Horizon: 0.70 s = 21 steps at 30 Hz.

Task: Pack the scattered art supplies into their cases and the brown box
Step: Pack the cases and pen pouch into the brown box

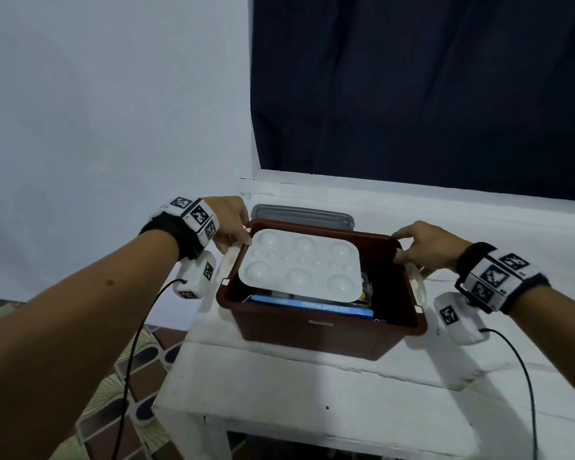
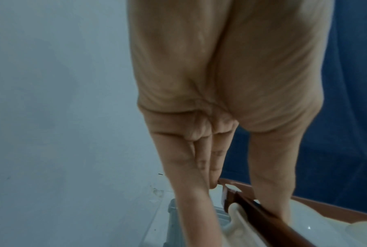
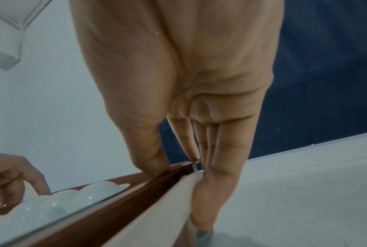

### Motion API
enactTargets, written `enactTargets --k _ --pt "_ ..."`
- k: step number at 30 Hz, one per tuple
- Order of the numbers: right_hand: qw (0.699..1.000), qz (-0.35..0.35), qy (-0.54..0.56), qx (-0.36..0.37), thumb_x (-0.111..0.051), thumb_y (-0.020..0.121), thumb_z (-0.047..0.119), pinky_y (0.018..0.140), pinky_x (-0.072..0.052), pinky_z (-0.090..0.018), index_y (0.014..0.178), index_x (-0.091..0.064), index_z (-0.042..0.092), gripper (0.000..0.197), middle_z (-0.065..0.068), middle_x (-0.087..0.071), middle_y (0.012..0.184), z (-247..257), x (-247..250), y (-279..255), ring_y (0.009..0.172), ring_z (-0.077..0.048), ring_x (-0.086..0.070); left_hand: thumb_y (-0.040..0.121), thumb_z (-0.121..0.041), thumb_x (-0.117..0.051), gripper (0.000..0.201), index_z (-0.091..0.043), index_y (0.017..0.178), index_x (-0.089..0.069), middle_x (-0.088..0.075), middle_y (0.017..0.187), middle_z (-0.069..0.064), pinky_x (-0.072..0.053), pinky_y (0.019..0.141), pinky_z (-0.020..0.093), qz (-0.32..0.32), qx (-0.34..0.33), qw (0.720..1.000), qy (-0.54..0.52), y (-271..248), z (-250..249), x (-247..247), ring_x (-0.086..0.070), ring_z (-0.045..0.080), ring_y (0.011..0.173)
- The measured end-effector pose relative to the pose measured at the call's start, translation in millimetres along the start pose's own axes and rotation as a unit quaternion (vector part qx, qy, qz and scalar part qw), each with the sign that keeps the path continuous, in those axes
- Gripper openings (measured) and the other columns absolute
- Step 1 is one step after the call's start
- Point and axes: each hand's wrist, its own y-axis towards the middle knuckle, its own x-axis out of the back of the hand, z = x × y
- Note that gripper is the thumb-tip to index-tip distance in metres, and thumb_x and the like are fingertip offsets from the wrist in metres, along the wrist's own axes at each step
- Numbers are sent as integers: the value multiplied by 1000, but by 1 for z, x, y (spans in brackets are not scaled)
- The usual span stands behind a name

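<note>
Both short ends of the brown rectangular plastic box (image 1: 319,330) on the white table (image 1: 312,393) are being gripped: left hand (image 1: 228,224) and right hand (image 1: 425,247) are clamped on opposite rims, its long axis lying between them.

A white table (image 1: 312,386) is standing against the wall, carrying the brown box (image 1: 319,333) near its far edge, with a grey lid (image 1: 301,214) lying just behind the box.

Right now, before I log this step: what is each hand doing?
Left hand: grips the brown box at its left rim.
Right hand: grips the box's right rim.
</note>
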Motion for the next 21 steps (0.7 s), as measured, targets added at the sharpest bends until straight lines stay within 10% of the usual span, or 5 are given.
enactTargets --k 8,14,21 --pt "964 -103 -230 89 -66 89 29 91 -47 -34 132 -57 17 45 -7 -62 126 17 -1 -9 113 -24 -57 77 -12 -81 55 3 124 -56 -66 85 20 -60 77 48 20 -14 1000 0 4 -10 -6 -63 29 65" --pt "925 106 -266 250 -72 79 54 103 -43 -35 136 -52 38 62 10 -55 133 72 -37 -15 120 -13 -50 76 -12 -82 54 -3 124 -59 -66 76 13 -61 73 43 30 -13 999 4 7 -8 -7 -61 23 58" --pt "917 108 -295 245 -75 76 53 100 -47 -42 133 -54 39 63 5 -59 130 77 -44 0 122 -19 -50 77 -18 -82 48 -11 119 -60 -68 73 10 -61 73 38 41 -21 999 -16 12 0 -2 -62 23 61"
